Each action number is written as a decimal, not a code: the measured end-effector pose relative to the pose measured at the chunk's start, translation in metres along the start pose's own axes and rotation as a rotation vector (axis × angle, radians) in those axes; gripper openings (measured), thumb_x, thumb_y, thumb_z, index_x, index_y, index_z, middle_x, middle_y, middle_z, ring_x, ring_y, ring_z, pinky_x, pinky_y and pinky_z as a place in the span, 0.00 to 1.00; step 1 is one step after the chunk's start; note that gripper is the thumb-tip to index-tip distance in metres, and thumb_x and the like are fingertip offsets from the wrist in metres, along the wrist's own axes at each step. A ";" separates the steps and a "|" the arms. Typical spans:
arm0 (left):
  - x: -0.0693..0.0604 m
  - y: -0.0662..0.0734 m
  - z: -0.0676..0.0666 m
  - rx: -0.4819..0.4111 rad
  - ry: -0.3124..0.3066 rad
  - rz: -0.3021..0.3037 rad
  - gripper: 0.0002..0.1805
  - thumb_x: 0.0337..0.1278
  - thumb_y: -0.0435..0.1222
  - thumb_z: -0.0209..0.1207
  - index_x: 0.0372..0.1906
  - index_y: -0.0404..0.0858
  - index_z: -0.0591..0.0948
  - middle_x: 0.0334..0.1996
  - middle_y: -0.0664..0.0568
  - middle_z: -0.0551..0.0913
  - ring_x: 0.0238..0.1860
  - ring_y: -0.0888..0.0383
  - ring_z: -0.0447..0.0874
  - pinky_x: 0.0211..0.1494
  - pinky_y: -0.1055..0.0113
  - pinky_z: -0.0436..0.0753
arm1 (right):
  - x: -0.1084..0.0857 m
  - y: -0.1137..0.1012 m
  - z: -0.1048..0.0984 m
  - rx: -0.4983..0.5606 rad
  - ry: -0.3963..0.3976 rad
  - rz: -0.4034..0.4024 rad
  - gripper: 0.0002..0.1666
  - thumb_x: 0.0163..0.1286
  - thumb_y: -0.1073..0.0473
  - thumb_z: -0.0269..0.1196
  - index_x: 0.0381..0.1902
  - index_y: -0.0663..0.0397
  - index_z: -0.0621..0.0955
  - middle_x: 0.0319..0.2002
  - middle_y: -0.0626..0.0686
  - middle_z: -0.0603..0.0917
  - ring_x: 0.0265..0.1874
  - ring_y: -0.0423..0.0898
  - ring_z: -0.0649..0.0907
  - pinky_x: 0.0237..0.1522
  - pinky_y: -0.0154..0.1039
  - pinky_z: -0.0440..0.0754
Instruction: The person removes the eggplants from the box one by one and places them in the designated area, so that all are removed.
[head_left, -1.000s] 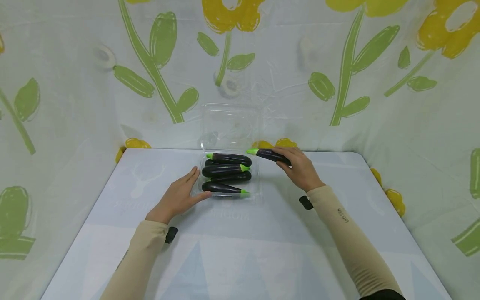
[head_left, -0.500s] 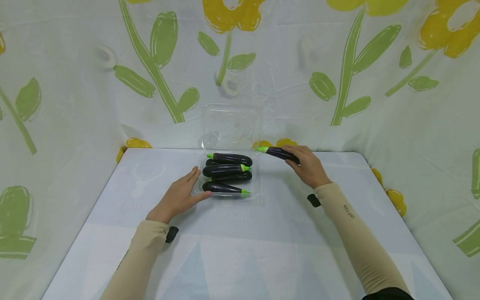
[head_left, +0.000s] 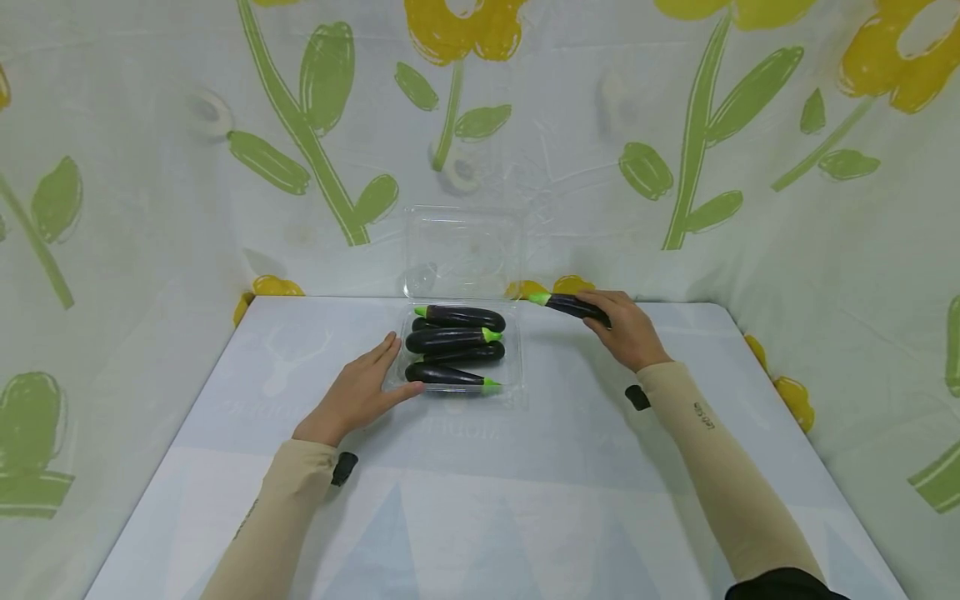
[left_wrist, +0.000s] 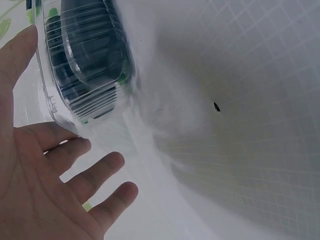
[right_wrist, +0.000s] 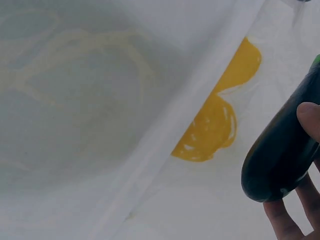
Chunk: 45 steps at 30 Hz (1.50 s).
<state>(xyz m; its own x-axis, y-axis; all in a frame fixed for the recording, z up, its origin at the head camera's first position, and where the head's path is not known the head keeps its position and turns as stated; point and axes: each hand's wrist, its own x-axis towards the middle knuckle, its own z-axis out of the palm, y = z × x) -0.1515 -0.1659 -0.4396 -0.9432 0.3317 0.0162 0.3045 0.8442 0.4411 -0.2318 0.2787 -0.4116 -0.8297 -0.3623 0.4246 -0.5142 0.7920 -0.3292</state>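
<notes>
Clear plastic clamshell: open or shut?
Open: in the head view, its lid is folded back behind the base, leaving the eggplants inside uncovered.

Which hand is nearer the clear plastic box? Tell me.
Left hand: it spans the near-left corner of the clear plastic box; the right hand is apart, to its right, holding an eggplant.

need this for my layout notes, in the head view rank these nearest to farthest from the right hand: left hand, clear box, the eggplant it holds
1. Held eggplant: gripped by the right hand.
2. Clear box: open, to the right hand's left.
3. Left hand: farthest, at the box's near left corner.
</notes>
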 end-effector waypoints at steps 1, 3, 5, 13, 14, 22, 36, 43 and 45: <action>0.000 0.000 0.000 0.000 0.000 0.000 0.56 0.62 0.68 0.56 0.80 0.32 0.54 0.80 0.41 0.51 0.78 0.40 0.54 0.77 0.44 0.59 | 0.000 0.002 0.000 -0.002 -0.002 0.007 0.29 0.67 0.65 0.70 0.66 0.52 0.79 0.63 0.56 0.80 0.63 0.56 0.77 0.64 0.55 0.76; 0.000 0.000 0.000 -0.002 0.000 0.001 0.56 0.62 0.68 0.56 0.80 0.32 0.54 0.80 0.41 0.51 0.78 0.40 0.54 0.77 0.44 0.59 | -0.001 0.005 0.001 -0.004 -0.008 0.021 0.29 0.67 0.65 0.70 0.66 0.52 0.79 0.63 0.56 0.80 0.63 0.56 0.77 0.64 0.55 0.75; 0.000 0.000 0.000 -0.002 -0.001 0.000 0.56 0.62 0.68 0.56 0.80 0.32 0.54 0.80 0.41 0.51 0.78 0.40 0.53 0.77 0.44 0.59 | -0.002 0.009 0.002 -0.005 -0.018 0.037 0.29 0.67 0.65 0.70 0.66 0.52 0.79 0.63 0.56 0.80 0.63 0.56 0.76 0.64 0.56 0.75; 0.000 -0.002 0.001 -0.001 0.001 0.002 0.56 0.62 0.68 0.56 0.80 0.32 0.54 0.80 0.41 0.51 0.78 0.40 0.53 0.77 0.44 0.59 | -0.006 0.022 0.006 -0.009 -0.076 0.089 0.28 0.69 0.65 0.69 0.66 0.53 0.79 0.64 0.57 0.79 0.65 0.58 0.75 0.65 0.57 0.73; 0.000 -0.002 0.001 -0.002 0.001 0.003 0.56 0.62 0.68 0.55 0.80 0.32 0.54 0.80 0.41 0.51 0.78 0.40 0.54 0.77 0.44 0.59 | -0.007 0.024 0.006 -0.011 -0.086 0.099 0.27 0.69 0.64 0.69 0.66 0.53 0.79 0.64 0.57 0.79 0.65 0.58 0.75 0.66 0.57 0.73; 0.000 -0.002 0.002 0.000 0.000 -0.004 0.57 0.61 0.70 0.54 0.80 0.32 0.54 0.80 0.41 0.51 0.78 0.40 0.54 0.77 0.44 0.59 | -0.011 0.033 0.009 -0.024 -0.173 0.165 0.26 0.70 0.64 0.67 0.65 0.54 0.79 0.63 0.60 0.79 0.65 0.61 0.74 0.66 0.60 0.71; 0.000 -0.002 0.001 0.004 0.002 0.005 0.57 0.62 0.69 0.55 0.80 0.32 0.54 0.80 0.41 0.51 0.78 0.40 0.54 0.76 0.44 0.60 | -0.016 0.045 0.017 -0.025 -0.288 0.214 0.26 0.71 0.66 0.66 0.65 0.55 0.78 0.65 0.62 0.78 0.68 0.61 0.71 0.69 0.60 0.67; 0.001 -0.003 0.003 -0.004 0.004 0.001 0.57 0.61 0.69 0.55 0.80 0.33 0.54 0.80 0.42 0.51 0.78 0.41 0.53 0.77 0.45 0.60 | -0.015 0.046 0.018 -0.031 -0.304 0.217 0.27 0.70 0.65 0.67 0.66 0.55 0.78 0.66 0.62 0.77 0.68 0.61 0.71 0.70 0.60 0.67; 0.001 -0.003 0.003 0.000 0.004 0.000 0.57 0.61 0.70 0.55 0.80 0.33 0.54 0.80 0.42 0.51 0.78 0.41 0.54 0.77 0.45 0.60 | -0.015 0.046 0.018 -0.031 -0.304 0.213 0.27 0.70 0.66 0.67 0.66 0.55 0.78 0.65 0.62 0.77 0.68 0.61 0.71 0.70 0.61 0.67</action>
<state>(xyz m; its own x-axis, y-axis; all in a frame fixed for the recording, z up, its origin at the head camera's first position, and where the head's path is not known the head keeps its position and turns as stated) -0.1529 -0.1669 -0.4434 -0.9439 0.3295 0.0199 0.3040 0.8443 0.4413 -0.2469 0.3115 -0.4477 -0.9465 -0.3133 0.0779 -0.3199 0.8781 -0.3558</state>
